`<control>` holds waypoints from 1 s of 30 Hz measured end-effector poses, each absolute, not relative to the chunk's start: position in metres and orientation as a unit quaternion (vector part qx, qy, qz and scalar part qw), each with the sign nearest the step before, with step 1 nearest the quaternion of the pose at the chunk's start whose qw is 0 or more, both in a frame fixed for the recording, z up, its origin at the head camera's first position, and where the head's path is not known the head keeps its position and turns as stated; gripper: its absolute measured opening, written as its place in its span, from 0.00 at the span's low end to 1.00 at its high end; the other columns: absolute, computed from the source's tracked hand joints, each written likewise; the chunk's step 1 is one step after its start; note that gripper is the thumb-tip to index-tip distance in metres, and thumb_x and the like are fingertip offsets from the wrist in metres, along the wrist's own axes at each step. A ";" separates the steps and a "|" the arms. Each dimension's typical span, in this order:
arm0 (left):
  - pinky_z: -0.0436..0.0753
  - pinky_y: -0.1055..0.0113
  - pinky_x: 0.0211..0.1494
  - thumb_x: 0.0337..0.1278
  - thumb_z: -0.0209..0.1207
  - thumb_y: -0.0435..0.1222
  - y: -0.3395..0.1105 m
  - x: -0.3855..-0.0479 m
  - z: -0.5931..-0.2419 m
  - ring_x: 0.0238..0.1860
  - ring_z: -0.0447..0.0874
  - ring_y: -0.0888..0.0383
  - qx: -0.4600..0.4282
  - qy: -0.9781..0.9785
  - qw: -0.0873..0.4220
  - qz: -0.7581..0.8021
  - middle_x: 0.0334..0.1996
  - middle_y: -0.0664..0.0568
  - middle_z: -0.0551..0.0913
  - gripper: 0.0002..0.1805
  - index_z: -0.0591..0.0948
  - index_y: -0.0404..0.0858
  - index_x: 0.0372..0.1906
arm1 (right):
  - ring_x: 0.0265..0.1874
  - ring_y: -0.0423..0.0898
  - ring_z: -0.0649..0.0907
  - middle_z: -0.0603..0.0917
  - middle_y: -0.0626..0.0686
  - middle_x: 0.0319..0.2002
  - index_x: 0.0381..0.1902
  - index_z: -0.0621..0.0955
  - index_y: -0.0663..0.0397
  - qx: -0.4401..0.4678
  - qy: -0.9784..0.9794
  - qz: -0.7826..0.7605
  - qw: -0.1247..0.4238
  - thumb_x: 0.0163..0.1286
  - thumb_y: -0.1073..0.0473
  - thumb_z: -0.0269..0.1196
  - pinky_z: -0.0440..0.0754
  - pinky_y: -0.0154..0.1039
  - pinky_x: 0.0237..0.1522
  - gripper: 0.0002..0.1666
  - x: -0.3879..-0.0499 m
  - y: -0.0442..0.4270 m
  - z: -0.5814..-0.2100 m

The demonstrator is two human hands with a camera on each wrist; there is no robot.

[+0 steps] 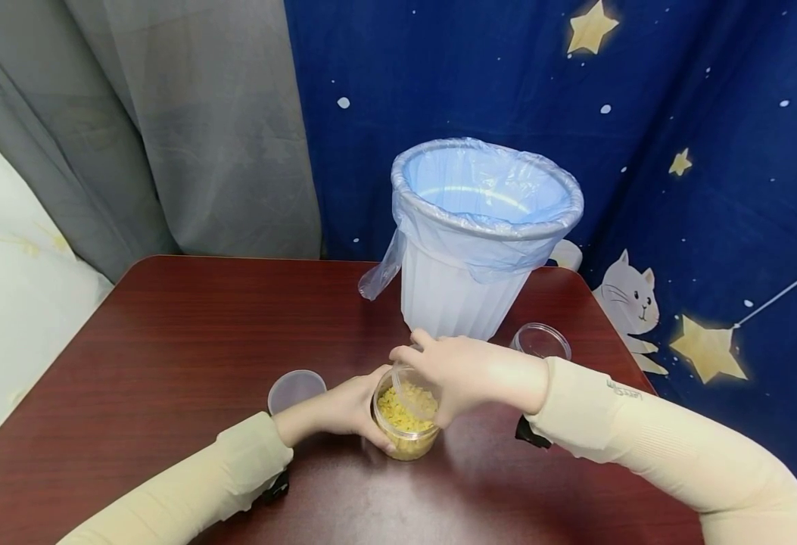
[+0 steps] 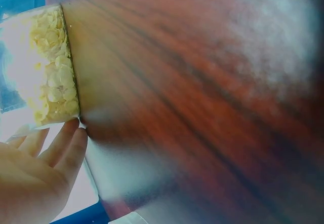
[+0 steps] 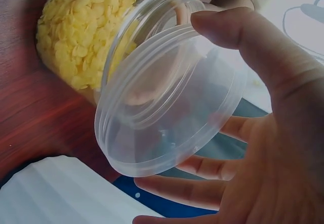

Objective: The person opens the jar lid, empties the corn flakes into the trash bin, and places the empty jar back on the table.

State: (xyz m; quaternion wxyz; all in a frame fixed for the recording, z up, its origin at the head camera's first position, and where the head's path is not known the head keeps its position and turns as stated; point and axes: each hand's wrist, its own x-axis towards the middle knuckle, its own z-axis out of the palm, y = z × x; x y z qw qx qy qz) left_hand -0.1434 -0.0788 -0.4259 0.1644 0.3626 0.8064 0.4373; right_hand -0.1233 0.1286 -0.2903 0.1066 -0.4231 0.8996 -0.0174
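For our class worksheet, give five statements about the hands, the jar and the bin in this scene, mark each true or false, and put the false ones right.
1. The left hand grips a clear jar of yellow flakes. True.
2. The right hand holds a spoon. False: it holds a translucent lid.
3. The lid is closed flat over the jar. False: it is tilted at the jar's mouth.
4. A white bin stands on the table. True.
5. The bin has a black liner. False: its liner is see-through pale blue.
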 end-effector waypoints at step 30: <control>0.72 0.64 0.57 0.21 0.81 0.45 -0.079 -0.143 -0.428 0.51 0.76 0.63 0.364 0.797 0.168 0.451 0.49 0.58 0.79 0.56 0.65 0.40 0.65 | 0.23 0.43 0.75 0.66 0.51 0.41 0.65 0.66 0.54 -0.340 0.928 -0.018 0.153 0.37 0.54 0.76 0.77 0.36 0.29 0.54 -0.132 0.182 -0.307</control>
